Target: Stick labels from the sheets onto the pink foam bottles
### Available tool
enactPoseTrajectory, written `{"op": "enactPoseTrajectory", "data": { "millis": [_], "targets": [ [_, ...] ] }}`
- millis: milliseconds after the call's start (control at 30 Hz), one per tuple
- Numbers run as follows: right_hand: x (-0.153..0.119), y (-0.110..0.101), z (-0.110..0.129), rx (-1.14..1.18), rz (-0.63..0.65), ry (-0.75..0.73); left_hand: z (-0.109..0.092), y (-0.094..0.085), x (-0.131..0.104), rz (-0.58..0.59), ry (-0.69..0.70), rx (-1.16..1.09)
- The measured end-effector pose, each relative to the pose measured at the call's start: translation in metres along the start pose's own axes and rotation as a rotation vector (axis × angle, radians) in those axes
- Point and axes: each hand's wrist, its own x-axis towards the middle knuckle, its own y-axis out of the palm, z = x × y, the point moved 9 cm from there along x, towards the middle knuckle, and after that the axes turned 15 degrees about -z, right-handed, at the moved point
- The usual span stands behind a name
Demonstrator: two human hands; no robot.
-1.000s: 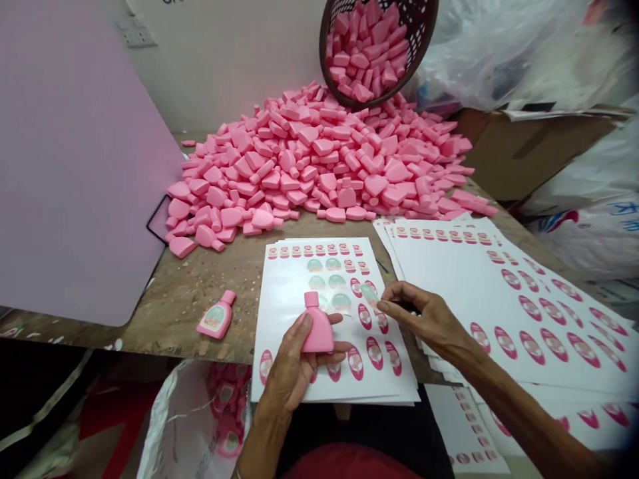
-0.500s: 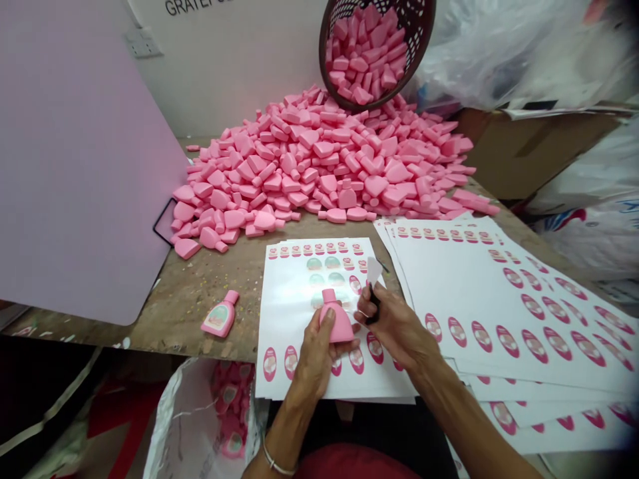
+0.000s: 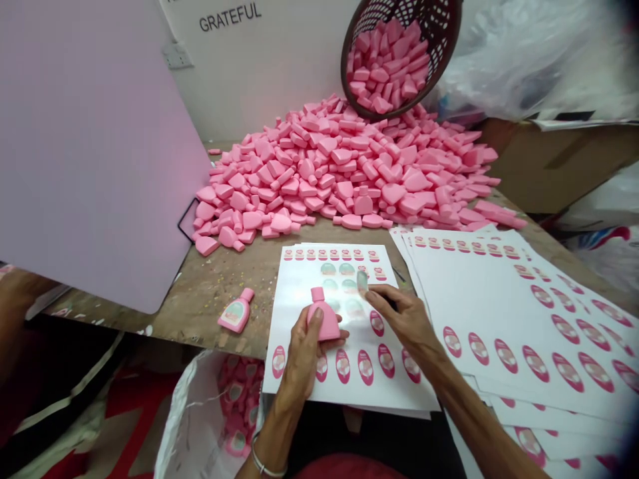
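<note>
Beneath both hands lies a white sheet of stickers (image 3: 294, 319), on a worn wooden table (image 3: 200, 299) flecked with bits of colour. The left hand (image 3: 303, 339) is half curled around a plain pink bottle (image 3: 324, 324), cap up, thumb on its front and fingers spread behind. Just right of it, the right hand (image 3: 402, 316) pinches a small pale sticker (image 3: 362, 281) between thumb and fingertip, its other fingers loosely bent; I can't make out the dark thing tucked among them.

Left of the hands, a labelled bottle (image 3: 235, 314) lies on the wood, and below it hangs a white sack (image 3: 187, 406) with more bottles inside. To the right, printed sheets (image 3: 469, 286) overlap in a loose spread. Beyond the hands rises a great heap of pink bottles (image 3: 319, 166), a brown basket (image 3: 446, 46) tipped over it. Behind stands a pale wall (image 3: 249, 73) reading "GRATEFUL". Far left, past a lilac panel (image 3: 90, 153), another person's arm (image 3: 17, 299) shows; far right, clear plastic bags (image 3: 509, 60) sit above a cardboard box (image 3: 529, 159).
</note>
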Motion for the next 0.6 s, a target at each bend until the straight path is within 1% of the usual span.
{"op": "enactPoseTrajectory", "data": {
  "millis": [67, 133, 200, 267, 400, 600],
  "targets": [
    [-0.008, -0.003, 0.024, -0.148, 0.034, -0.188, -0.007, 0.004, -0.005, 0.009, -0.003, -0.011],
    [-0.019, -0.002, 0.043, -0.224, 0.063, -0.341, -0.009, 0.009, -0.01, 0.025, -0.046, -0.059],
    [-0.03, 0.0, 0.053, -0.278, 0.062, -0.448, -0.009, 0.015, -0.013, 0.043, -0.1, -0.108],
    [-0.037, 0.002, 0.058, -0.332, 0.047, -0.53, -0.008, 0.02, -0.016, 0.062, -0.131, -0.137],
    [-0.044, 0.002, 0.065, -0.435, 0.008, -0.647, -0.007, 0.024, -0.019, 0.07, -0.169, -0.149],
    [-0.047, -0.001, 0.073, -0.515, -0.05, -0.694, -0.008, 0.028, -0.02, 0.09, -0.155, -0.176]
  ]
}}
